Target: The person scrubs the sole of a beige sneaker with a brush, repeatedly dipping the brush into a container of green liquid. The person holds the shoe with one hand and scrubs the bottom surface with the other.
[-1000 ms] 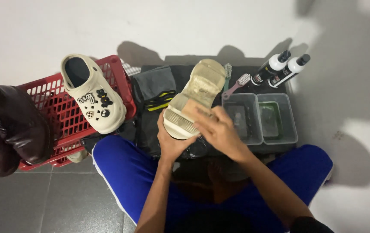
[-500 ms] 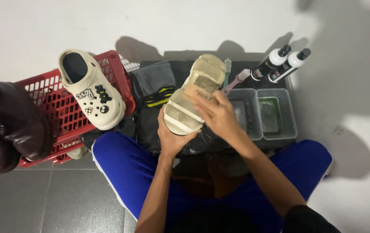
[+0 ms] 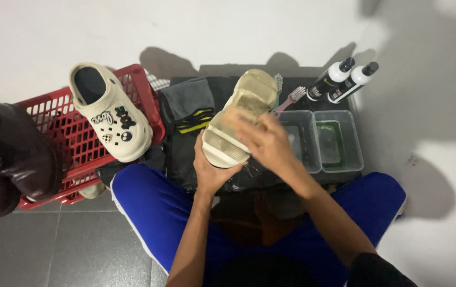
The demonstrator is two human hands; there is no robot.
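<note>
I hold a cream clog (image 3: 238, 111) sole-up over a black mat (image 3: 182, 154). My left hand (image 3: 212, 171) grips its heel end from below. My right hand (image 3: 269, 142) lies against the sole's right side, fingers curled and blurred. Whether it holds anything is hidden. My legs in blue trousers frame the mat.
A matching cream clog with charms (image 3: 112, 114) rests on a red basket (image 3: 68, 149). Dark brown boots (image 3: 5, 157) sit at the left. Two clear tubs (image 3: 339, 159), two white bottles (image 3: 339, 79), a pink toothbrush (image 3: 291, 98) and a grey cloth (image 3: 188, 98) lie ahead.
My right hand has slid slightly down and right along the sole. The clog stays in my left hand in almost the same place.
</note>
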